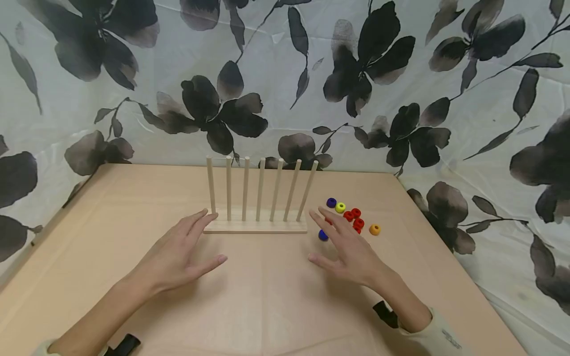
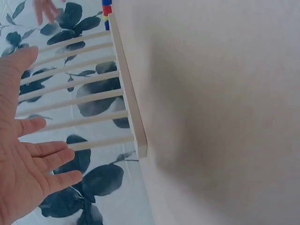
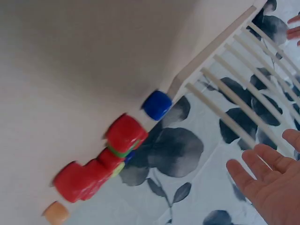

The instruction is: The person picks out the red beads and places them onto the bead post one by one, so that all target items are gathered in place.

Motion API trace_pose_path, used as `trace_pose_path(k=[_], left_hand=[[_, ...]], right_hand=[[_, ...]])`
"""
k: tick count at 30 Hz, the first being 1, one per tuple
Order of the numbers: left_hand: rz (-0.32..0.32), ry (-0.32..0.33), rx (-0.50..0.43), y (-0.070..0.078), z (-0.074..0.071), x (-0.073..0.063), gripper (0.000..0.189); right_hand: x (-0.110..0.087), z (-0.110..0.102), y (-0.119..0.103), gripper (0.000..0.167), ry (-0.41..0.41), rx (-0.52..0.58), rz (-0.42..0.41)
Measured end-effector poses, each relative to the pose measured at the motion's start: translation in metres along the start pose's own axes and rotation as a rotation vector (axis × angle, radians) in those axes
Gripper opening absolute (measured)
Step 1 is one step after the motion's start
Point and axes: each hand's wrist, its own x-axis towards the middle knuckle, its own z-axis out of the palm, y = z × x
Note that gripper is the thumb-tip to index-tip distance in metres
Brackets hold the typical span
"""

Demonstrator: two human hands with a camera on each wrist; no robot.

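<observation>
A pale wooden peg rack (image 1: pixel 256 226), with several upright rods on a flat base, stands toward the back of the table. My left hand (image 1: pixel 178 254) hovers near the rack's left end, its fingers extended and holding nothing. On the other side my right hand (image 1: pixel 349 249) is held above the table, fingers spread and free of any object. Beside and partly behind it lie several loose beads: red beads (image 1: pixel 358 223), a yellow bead (image 1: pixel 340 207), an orange bead (image 1: pixel 375 229) and blue beads (image 1: pixel 323 235). A green bead (image 3: pixel 119 152) shows among the red ones in the right wrist view.
The light wooden table (image 1: pixel 262 306) has its back edge against a hanging white cloth (image 1: pixel 285 59) with dark flowers. More of that cloth hangs along the right side. A dark strap (image 1: pixel 385 314) sits at the right wrist.
</observation>
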Motion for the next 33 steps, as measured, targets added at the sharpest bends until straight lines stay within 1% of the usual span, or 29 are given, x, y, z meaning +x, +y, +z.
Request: trace_pose_path(k=[2,6,10,13,15,17,23,27,33], left_hand=[[-0.052,-0.003,-0.036,-0.002,-0.002,-0.001,0.081],[-0.13,-0.003,-0.11,-0.006,-0.004,0.0,0.078],[-0.178,-0.007,-0.172,-0.012,-0.004,0.001,0.077],[-0.205,-0.017,-0.196,-0.016,-0.004,0.001,0.078],[-0.216,-0.028,-0.205,-0.019,-0.003,0.001,0.079],[-0.223,-0.039,-0.205,-0.022,-0.003,0.001,0.079],[-0.227,-0.07,-0.19,-0.031,-0.001,0.005,0.082],[-0.235,-0.102,-0.223,-0.037,0.002,0.01,0.082],[-0.256,-0.148,-0.268,-0.049,0.01,0.02,0.08]], right_hand=[[-0.003,0.0,0.004,0.092,0.005,0.033,0.019],[-0.007,0.003,0.014,0.088,0.018,0.077,0.048],[-0.01,0.006,0.028,0.086,0.023,0.082,0.105],[-0.013,0.009,0.037,0.084,0.016,0.091,0.156],[-0.015,0.01,0.043,0.08,0.008,0.102,0.182],[-0.017,0.011,0.048,0.076,0.002,0.117,0.189],[-0.018,0.011,0.065,0.056,0.011,0.201,0.143],[-0.017,0.011,0.076,0.043,-0.003,0.248,0.139],[-0.016,0.009,0.086,0.032,-0.035,0.323,0.18]])
